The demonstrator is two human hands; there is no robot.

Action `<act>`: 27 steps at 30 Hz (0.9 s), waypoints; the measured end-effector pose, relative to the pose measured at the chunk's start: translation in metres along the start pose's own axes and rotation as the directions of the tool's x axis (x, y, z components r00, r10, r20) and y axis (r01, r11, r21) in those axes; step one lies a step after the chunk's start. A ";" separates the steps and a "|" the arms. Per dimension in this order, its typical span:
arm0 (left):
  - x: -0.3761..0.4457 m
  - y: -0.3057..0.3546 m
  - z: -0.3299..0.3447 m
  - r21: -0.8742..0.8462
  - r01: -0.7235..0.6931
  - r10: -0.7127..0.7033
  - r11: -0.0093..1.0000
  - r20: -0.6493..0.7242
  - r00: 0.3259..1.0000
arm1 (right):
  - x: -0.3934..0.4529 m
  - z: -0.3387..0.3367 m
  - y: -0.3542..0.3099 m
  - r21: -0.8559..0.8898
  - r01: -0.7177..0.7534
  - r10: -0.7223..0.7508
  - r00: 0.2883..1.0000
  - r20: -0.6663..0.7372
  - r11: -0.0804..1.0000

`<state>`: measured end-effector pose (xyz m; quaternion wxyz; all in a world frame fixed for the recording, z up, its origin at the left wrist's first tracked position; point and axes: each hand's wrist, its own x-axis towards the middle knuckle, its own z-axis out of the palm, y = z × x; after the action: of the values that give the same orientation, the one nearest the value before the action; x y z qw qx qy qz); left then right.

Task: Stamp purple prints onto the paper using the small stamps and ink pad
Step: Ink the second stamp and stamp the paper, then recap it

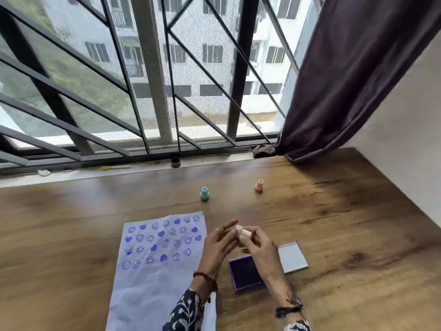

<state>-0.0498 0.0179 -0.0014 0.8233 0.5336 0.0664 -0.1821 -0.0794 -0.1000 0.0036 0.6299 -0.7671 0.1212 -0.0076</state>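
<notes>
A white sheet of paper lies on the wooden table, its upper half covered with several purple smiley and heart prints. My right hand grips a small pale peach stamp, held on its side above the table. My left hand is beside it, fingers apart, with fingertips near the stamp's end. Below my hands sits the open purple ink pad, its lid folded out to the right. A teal stamp and a coral stamp stand upright further back.
The wooden table ends at a window sill with metal grilles behind it. A dark curtain hangs at the back right and touches the table. A small dark cap and a yellow pen lie on the sill.
</notes>
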 end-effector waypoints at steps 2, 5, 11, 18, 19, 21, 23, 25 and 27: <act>-0.012 -0.001 0.000 -0.011 0.004 -0.004 1.000 -0.003 1.000 | -0.013 -0.002 0.000 -0.037 0.014 -0.015 1.000 -0.014 0.999; -0.026 0.001 0.000 0.000 -0.017 0.017 1.000 -0.017 1.000 | -0.026 -0.004 -0.002 0.021 0.024 -0.023 0.999 -0.045 0.999; -0.048 0.000 0.000 0.056 -0.104 0.106 0.993 -0.037 0.994 | -0.043 0.003 0.000 0.267 -0.046 0.062 0.997 -0.054 0.963; -0.060 -0.008 -0.006 0.125 -0.073 0.082 0.989 -0.073 0.994 | -0.056 0.017 0.014 0.307 -0.165 0.192 0.980 -0.060 0.937; -0.061 -0.010 -0.007 0.126 -0.067 0.077 0.990 -0.080 0.994 | -0.057 0.020 0.015 0.311 -0.183 0.210 0.976 -0.056 0.933; -0.063 -0.012 -0.010 0.135 -0.069 0.081 0.989 -0.086 0.993 | -0.060 0.025 0.015 0.315 -0.200 0.229 0.972 -0.058 0.928; -0.064 -0.014 -0.011 0.162 -0.083 0.097 0.983 -0.083 0.992 | -0.061 0.029 0.016 0.316 -0.205 0.238 0.969 -0.070 0.927; -0.064 -0.014 -0.012 0.198 -0.106 0.123 0.974 -0.075 0.990 | -0.061 0.031 0.014 0.350 -0.213 0.260 0.961 -0.093 0.912; -0.064 -0.014 -0.013 0.246 -0.141 0.161 0.959 -0.066 0.985 | -0.060 0.031 0.009 0.451 -0.239 0.320 0.941 -0.111 0.860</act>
<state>-0.1126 0.0389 0.0007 0.7603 0.6403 0.0379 -0.1025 -0.1344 -0.0601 -0.0034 0.7642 -0.5791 0.2837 -0.0125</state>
